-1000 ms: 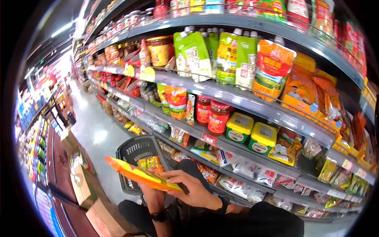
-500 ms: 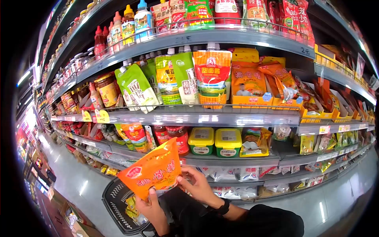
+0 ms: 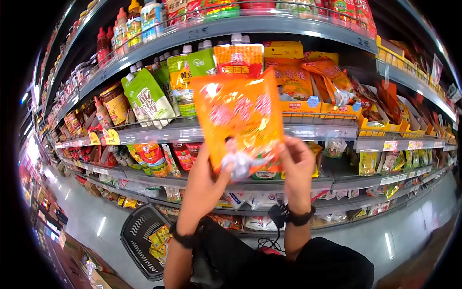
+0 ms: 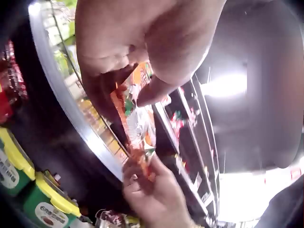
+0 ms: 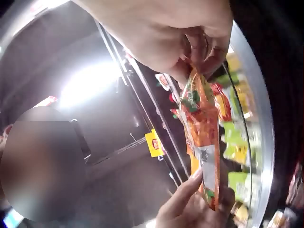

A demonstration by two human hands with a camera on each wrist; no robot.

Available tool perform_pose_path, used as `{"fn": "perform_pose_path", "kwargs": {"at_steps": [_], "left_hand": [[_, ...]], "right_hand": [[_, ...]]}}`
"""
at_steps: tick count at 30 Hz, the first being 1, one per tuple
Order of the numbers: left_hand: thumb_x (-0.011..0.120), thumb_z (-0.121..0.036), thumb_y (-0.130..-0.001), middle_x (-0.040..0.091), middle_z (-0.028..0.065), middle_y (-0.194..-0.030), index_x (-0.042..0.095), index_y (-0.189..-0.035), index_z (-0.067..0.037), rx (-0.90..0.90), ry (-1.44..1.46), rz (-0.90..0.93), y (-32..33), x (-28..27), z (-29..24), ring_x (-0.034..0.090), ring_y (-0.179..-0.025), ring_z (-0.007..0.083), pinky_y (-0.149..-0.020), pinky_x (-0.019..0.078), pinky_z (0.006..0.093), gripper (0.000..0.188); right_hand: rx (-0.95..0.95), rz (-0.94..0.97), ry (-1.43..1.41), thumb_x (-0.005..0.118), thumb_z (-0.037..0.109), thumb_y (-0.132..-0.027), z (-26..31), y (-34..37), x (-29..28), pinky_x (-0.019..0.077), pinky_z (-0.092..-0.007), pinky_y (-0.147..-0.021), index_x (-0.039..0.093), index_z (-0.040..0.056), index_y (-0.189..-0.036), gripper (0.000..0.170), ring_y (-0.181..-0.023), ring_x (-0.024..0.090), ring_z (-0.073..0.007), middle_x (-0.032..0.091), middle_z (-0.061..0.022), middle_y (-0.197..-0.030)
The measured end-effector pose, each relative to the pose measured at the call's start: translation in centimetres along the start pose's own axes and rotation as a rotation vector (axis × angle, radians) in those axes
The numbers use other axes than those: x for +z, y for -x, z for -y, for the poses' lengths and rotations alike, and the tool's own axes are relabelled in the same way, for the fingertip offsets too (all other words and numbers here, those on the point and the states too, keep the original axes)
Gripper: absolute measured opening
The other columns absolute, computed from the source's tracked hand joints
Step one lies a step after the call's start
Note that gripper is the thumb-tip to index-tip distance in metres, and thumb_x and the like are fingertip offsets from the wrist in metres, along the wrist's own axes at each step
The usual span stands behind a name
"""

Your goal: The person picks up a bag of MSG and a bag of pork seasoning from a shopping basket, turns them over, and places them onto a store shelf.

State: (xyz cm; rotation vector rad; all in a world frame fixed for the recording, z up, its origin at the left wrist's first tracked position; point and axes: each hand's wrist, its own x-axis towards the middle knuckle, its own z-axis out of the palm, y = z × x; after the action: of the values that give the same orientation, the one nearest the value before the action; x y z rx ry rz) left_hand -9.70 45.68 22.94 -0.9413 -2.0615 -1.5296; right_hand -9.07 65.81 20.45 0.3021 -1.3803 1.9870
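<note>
An orange seasoning packet [image 3: 240,115] with pink lettering and a picture of a person in white is held up in front of the shelf. My left hand [image 3: 204,185] pinches its lower left part, thumb on the printed face. At the lower right edge, my right hand [image 3: 298,168] pinches it between thumb and fingers. In the left wrist view the packet [image 4: 137,118] appears nearly edge-on between both hands, and the right wrist view shows the packet [image 5: 206,137] much the same way. Similar orange packets [image 3: 291,79] stand in a box on the shelf behind.
A dark plastic basket [image 3: 130,245] with yellow packets [image 3: 159,238] in it sits on the floor at lower left. Green pouches [image 3: 149,98] stand on the shelf [image 3: 327,132] ahead. Cardboard boxes [image 3: 108,279] lie along the aisle's left side.
The packet has risen from near the basket, moved right and turned from nearly edge-on to its printed face. Both hands have moved up with it. The head view has turned right.
</note>
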Motion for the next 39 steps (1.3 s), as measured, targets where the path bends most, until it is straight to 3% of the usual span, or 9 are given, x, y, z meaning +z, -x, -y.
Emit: {"fn": "perform_pose_path", "kwargs": {"at_steps": [1, 4, 7, 12, 18, 21, 28, 34, 39], "left_hand": [[0.061, -0.005, -0.089, 0.049, 0.0134, -0.131, 0.037, -0.136, 0.002, 0.081, -0.237, -0.004, -1.9, 1.0, -0.1, 0.051, -0.117, 0.0199, -0.099, 0.0414, 0.0325, 0.054], [0.063, -0.005, -0.087, 0.056, 0.0133, -0.120, 0.033, -0.140, 0.000, 0.265, -0.283, -0.060, -7.8, 4.1, -0.1, 0.057, -0.107, 0.0186, -0.088, 0.0478, 0.0297, 0.061], [0.067, -0.001, -0.082, 0.056, 0.0163, -0.122, 0.024, -0.145, -0.001, 0.128, -0.067, -0.057, -12.0, 6.8, -1.7, 0.059, -0.106, 0.0179, -0.085, 0.0487, 0.0286, 0.076], [0.069, 0.000, -0.080, 0.055, 0.0190, -0.124, 0.026, -0.145, -0.002, 0.258, 0.005, 0.027, -15.6, 11.3, -0.3, 0.060, -0.104, 0.0195, -0.086, 0.0485, 0.0285, 0.078], [0.073, -0.004, -0.072, 0.053, 0.0269, -0.123, 0.062, -0.114, -0.002, 0.357, -0.366, -0.103, -18.7, 11.5, 0.6, 0.055, -0.107, 0.0434, -0.094, 0.0443, 0.0420, 0.044], [0.072, -0.004, -0.073, 0.050, 0.0265, -0.125, 0.063, -0.111, 0.000, 0.446, -0.502, -0.216, -18.5, 13.0, 1.6, 0.053, -0.110, 0.0418, -0.094, 0.0446, 0.0415, 0.039], [0.069, -0.002, -0.074, 0.047, 0.0258, -0.121, 0.066, -0.099, 0.001, 0.382, -0.635, -0.180, -17.7, 13.0, 1.1, 0.051, -0.110, 0.0414, -0.088, 0.0484, 0.0434, 0.026], [0.059, -0.008, -0.085, 0.046, 0.0284, -0.124, 0.060, -0.112, 0.001, 0.339, -0.659, -0.008, -16.6, 12.7, 1.1, 0.048, -0.115, 0.0441, -0.097, 0.0417, 0.0462, 0.029], [0.058, -0.009, -0.085, 0.038, 0.0252, -0.140, 0.051, -0.122, 0.003, 0.538, -0.648, -0.004, -12.7, 11.6, -0.6, 0.040, -0.127, 0.0435, -0.105, 0.0359, 0.0460, 0.039]], "right_hand": [[-0.068, -0.075, 0.058, 0.065, 0.013, -0.090, 1.2, -1.1, -0.2, 0.0461, -0.0176, -0.062, 0.065, -0.0015, -0.103, 0.019, -0.070, 0.057, -0.0032, 0.066, 0.0000, -0.082], [-0.218, -0.214, 0.172, 0.067, 0.013, -0.089, 1.9, -5.6, -2.4, 0.0462, -0.0196, -0.065, 0.066, -0.0042, -0.102, 0.022, -0.071, 0.057, -0.0042, 0.066, -0.0015, -0.083], [-0.412, -0.299, 0.354, 0.067, 0.012, -0.087, 3.4, -9.5, -4.1, 0.0476, -0.0231, -0.065, 0.066, -0.0038, -0.101, 0.021, -0.071, 0.060, -0.0083, 0.067, -0.0052, -0.082], [-0.584, -0.425, 0.680, 0.065, 0.006, -0.084, 4.1, -14.8, -6.0, 0.0501, -0.0301, -0.064, 0.066, -0.0026, -0.093, 0.012, -0.071, 0.066, -0.0212, 0.068, -0.0140, -0.084], [-0.702, -0.197, 0.974, 0.066, 0.006, -0.078, 4.3, -17.2, -5.3, 0.0498, -0.0407, -0.075, 0.067, -0.0012, -0.089, 0.013, -0.083, 0.063, -0.0359, 0.067, -0.0174, -0.091], [-0.954, 0.030, 1.159, 0.067, 0.010, -0.081, 3.3, -17.3, -5.5, 0.0501, -0.0369, -0.078, 0.067, -0.0029, -0.094, 0.018, -0.089, 0.064, -0.0309, 0.067, -0.0173, -0.100], [-0.776, 0.059, 1.200, 0.065, 0.008, -0.081, 3.3, -15.2, -6.1, 0.0478, -0.0384, -0.082, 0.066, -0.0041, -0.092, 0.016, -0.094, 0.061, -0.0340, 0.066, -0.0130, -0.103], [-0.776, 0.043, 1.278, 0.064, 0.009, -0.081, 3.9, -13.6, -5.7, 0.0424, -0.0413, -0.084, 0.065, 0.0022, -0.089, 0.011, -0.095, 0.056, -0.0294, 0.065, -0.0096, -0.095], [-0.950, -0.019, 1.092, 0.062, 0.008, -0.082, 3.4, -11.2, -5.1, 0.0409, -0.0418, -0.087, 0.063, 0.0034, -0.096, 0.015, -0.100, 0.055, -0.0312, 0.062, -0.0111, -0.103]]}}
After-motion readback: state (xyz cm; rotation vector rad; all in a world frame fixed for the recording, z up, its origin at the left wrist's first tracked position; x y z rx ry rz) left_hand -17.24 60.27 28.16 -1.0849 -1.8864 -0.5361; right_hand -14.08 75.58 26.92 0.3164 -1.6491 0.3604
